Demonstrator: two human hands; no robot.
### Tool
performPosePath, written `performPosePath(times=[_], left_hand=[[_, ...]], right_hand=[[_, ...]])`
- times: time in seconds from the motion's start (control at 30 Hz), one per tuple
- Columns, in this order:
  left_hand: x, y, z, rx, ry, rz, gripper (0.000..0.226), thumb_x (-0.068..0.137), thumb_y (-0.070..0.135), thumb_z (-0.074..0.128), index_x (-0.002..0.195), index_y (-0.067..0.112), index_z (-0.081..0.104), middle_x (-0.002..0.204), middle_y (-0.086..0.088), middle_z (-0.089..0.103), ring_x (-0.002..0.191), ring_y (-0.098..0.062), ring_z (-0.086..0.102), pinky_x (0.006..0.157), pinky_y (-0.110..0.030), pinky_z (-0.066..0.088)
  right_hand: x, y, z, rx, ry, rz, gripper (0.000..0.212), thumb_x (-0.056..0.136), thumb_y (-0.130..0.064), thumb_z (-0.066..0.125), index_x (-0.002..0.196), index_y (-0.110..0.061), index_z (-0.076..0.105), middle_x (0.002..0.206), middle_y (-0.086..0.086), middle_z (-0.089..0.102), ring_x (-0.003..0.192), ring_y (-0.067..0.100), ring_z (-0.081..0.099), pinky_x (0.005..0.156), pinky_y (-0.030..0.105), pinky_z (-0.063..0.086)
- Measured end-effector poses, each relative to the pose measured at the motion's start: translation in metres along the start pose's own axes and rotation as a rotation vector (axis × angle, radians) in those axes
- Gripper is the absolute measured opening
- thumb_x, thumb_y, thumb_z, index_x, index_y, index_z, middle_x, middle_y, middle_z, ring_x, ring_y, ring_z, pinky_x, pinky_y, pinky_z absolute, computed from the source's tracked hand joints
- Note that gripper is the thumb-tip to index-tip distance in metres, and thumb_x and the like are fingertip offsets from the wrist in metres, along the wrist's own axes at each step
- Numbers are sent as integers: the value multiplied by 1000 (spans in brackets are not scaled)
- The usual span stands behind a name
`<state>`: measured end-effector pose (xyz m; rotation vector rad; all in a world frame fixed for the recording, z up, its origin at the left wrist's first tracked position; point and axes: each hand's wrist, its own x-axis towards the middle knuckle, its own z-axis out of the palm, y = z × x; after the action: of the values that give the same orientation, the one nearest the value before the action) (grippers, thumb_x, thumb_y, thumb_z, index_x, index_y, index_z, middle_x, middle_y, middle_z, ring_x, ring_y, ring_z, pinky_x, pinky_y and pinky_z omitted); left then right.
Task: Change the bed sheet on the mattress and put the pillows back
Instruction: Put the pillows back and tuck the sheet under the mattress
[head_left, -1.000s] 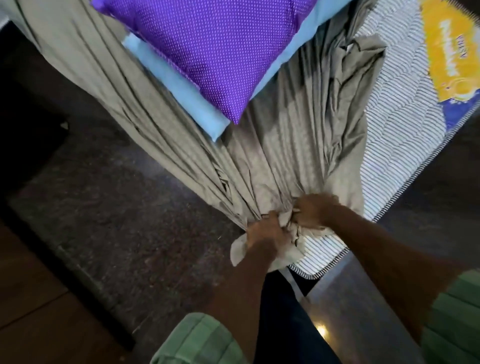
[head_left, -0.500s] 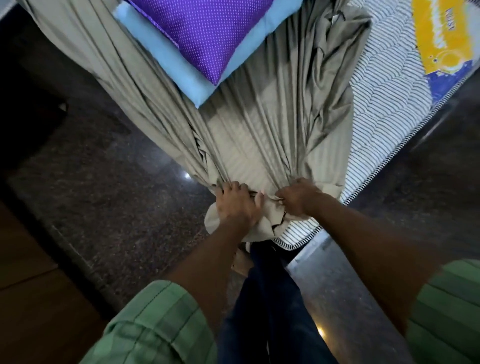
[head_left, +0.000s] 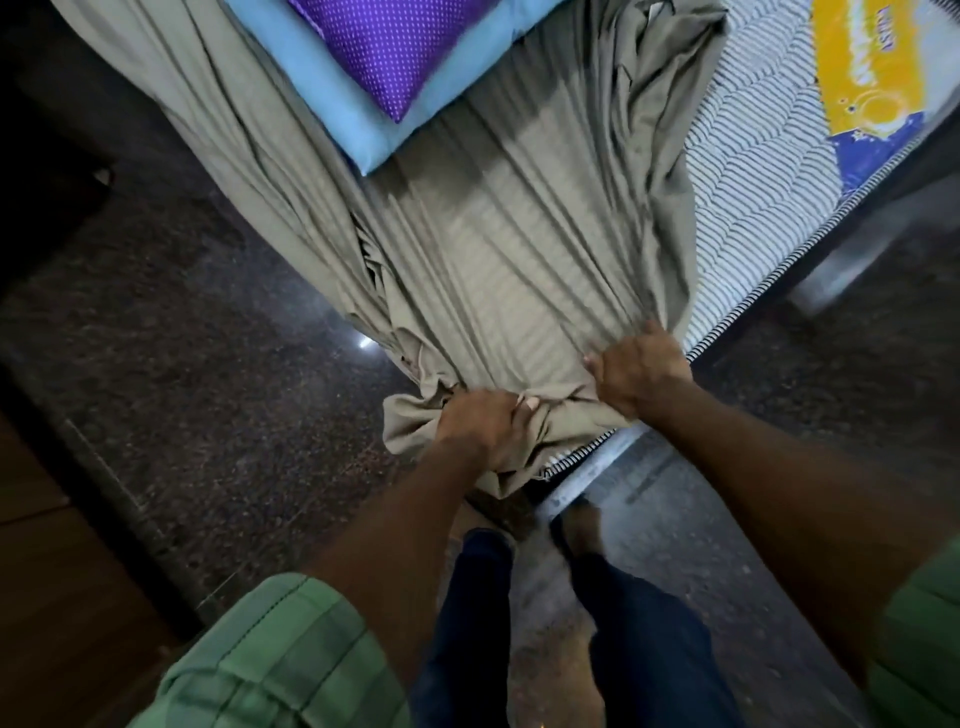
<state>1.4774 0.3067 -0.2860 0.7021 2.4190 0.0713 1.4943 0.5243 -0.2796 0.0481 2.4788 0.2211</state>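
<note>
Spreading wider apart than 0.5 s ago, the left hand (head_left: 485, 423) and right hand (head_left: 641, 371) pull the olive bed sheet (head_left: 498, 249) over the striped mattress (head_left: 748, 171) corner. Both sets of fingers curl tightly around bunched sheet edge.

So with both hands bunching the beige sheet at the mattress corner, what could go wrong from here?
1. The purple dotted pillow and light blue pillow lie on the beige sheet; pulling may drag them off.
2. The left hand and right hand grip only bunched fabric, which might slip.
3. Slack fabric hangs near the feet, a possible trip.
</note>
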Motion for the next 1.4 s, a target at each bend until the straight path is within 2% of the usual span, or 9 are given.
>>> performPosePath(times=[0.1,0.23,0.37,0.43,0.67,1.0,1.2,1.33,1.4], left_hand=[[-1,17,-5,35,126,70,66,104,63,24,102,19,73,105,-11,74,103,-33,66,94,-42,42],[27,54,-7,-171,325,-123,39,102,47,36,108,20,64,111,-7,65,106,-31,60,92,-44,43],[61,104,-13,-351,414,-161,28,99,45,46,113,23,59,116,-4,61,109,-28,57,96,-44,43],[75,132,-16,-344,444,-110,34,94,51,50,116,25,57,117,0,58,110,-23,55,95,-43,44],[121,211,-30,-264,426,-140,49,79,42,68,120,21,51,121,-5,53,114,-29,54,96,-46,45],[175,217,-60,-325,556,-69,28,96,32,49,120,19,55,118,-5,54,101,-29,57,82,-39,42],[223,214,-84,-551,699,-178,20,99,19,44,114,22,56,119,-2,51,101,-24,55,85,-42,48],[254,219,-101,-562,795,-444,37,89,31,44,122,21,57,127,-3,53,109,-24,56,92,-43,49],[270,223,-104,-477,714,-549,47,84,33,56,130,21,53,132,-5,51,116,-27,54,98,-44,46]], right_hand=[[1,8,-12,9,-148,38,54,104,-50,33,134,-17,64,138,7,64,130,24,58,104,37,39],[16,36,-20,319,-234,-30,54,102,-53,40,132,-15,64,139,13,61,129,31,57,102,39,44],[13,78,-5,434,392,-130,27,90,-22,48,110,-10,62,112,16,59,106,39,56,86,47,47],[10,107,2,394,511,-7,32,85,-22,53,115,-13,59,116,12,55,108,35,53,87,46,43],[30,182,22,939,229,184,39,95,-20,55,133,-13,52,133,13,56,125,35,53,103,45,44],[111,196,-27,1278,254,345,49,86,-24,70,128,-11,48,121,12,63,107,32,63,79,32,44],[166,219,-51,1021,251,65,78,87,-35,70,150,-25,26,126,16,64,114,35,63,93,44,49],[180,245,-58,108,280,-121,34,98,-28,56,132,-22,59,118,6,70,106,30,69,78,36,50],[176,262,-56,-130,96,-65,29,98,-25,56,123,-19,68,121,3,69,107,27,69,79,34,54]])
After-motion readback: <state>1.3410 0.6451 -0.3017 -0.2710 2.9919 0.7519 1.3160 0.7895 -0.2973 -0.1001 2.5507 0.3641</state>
